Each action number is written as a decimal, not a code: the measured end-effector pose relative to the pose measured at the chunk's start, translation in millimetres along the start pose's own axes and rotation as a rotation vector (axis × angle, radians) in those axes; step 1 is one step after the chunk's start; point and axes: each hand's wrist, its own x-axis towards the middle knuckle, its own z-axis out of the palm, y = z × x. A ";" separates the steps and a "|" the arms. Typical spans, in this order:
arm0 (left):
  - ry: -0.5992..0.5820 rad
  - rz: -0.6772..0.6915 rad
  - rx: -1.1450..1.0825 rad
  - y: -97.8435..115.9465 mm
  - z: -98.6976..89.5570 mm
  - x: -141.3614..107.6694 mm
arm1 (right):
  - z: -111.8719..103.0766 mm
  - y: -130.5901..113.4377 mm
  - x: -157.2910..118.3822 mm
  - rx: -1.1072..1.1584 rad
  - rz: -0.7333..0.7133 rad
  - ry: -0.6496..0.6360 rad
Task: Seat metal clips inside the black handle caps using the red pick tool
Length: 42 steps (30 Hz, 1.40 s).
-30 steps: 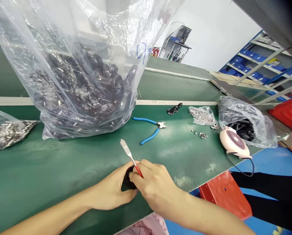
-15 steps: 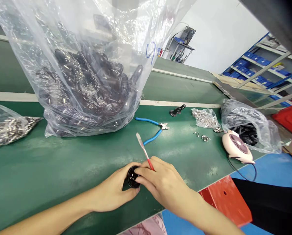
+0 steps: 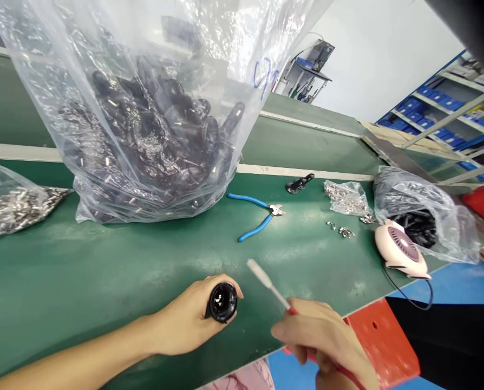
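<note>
My left hand (image 3: 187, 317) grips a round black plastic part (image 3: 223, 302), its hollow end facing up with a small metal glint inside. My right hand (image 3: 321, 338) has moved off it to the lower right and holds a slim scraper (image 3: 266, 283) with a red handle and a pale flat blade. The blade points up and left, apart from the black part. Both hands rest over the near edge of a green workbench (image 3: 116, 260).
A large clear bag of black parts and metal bits (image 3: 144, 135) stands on the bench. Blue-handled side cutters (image 3: 260, 214), a small black part (image 3: 300, 183), a bag of metal clips (image 3: 345, 198), a pink-white fan (image 3: 400, 250) and further bags (image 3: 423, 216) lie beyond. A red stool (image 3: 384, 341) stands below right.
My right hand has pulled away from the black part toward the lower right, taking the scraper along. The black part now shows its open end, and the view has shifted slightly.
</note>
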 end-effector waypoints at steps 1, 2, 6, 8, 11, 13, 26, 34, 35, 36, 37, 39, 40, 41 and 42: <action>-0.003 0.000 0.008 0.3 -0.4 0.1 | 3.0 0.4 1.7 -0.023 -0.015 0.000; -0.006 0.002 0.011 0.4 -0.8 0.3 | 6.3 0.7 3.3 -0.043 -0.026 0.003; -0.016 0.012 0.020 -0.6 -1.5 0.9 | 23.4 4.9 7.3 -0.042 -0.122 0.144; -0.015 0.014 0.037 -1.0 -1.8 0.9 | 31.9 8.1 7.8 -0.016 -0.173 0.242; -0.010 0.030 0.049 -1.0 -2.3 1.0 | 38.8 10.9 8.9 -0.043 -0.139 0.214; -0.016 0.038 0.039 -1.2 -2.3 1.5 | 39.5 11.3 10.9 -0.074 -0.134 0.123; -0.034 0.062 0.006 -6.6 -0.6 3.4 | 49.8 23.3 30.9 -0.097 -0.267 -0.013; -0.035 0.065 -0.015 -11.1 2.7 1.4 | 55.8 29.1 35.8 -0.028 -0.232 -0.009; -0.035 0.070 -0.008 -11.2 3.4 1.1 | 57.3 29.9 36.3 -0.031 -0.226 -0.008; -0.032 0.074 -0.002 -11.3 4.2 0.9 | 59.3 31.1 36.5 -0.036 -0.225 0.000; -0.027 0.077 0.006 -11.4 4.8 0.9 | 61.9 32.8 36.7 -0.042 -0.228 0.008; -0.014 0.080 0.032 -12.0 5.9 1.0 | 67.5 37.0 36.7 -0.059 -0.229 0.024; -0.009 0.078 0.045 -12.4 6.2 1.2 | 70.0 39.0 36.7 -0.066 -0.225 0.028; -0.008 0.073 0.054 -12.8 6.4 1.4 | 72.0 40.5 36.8 -0.067 -0.220 0.030; -0.010 0.068 0.054 -13.2 6.5 1.6 | 73.4 41.4 37.0 -0.061 -0.215 0.031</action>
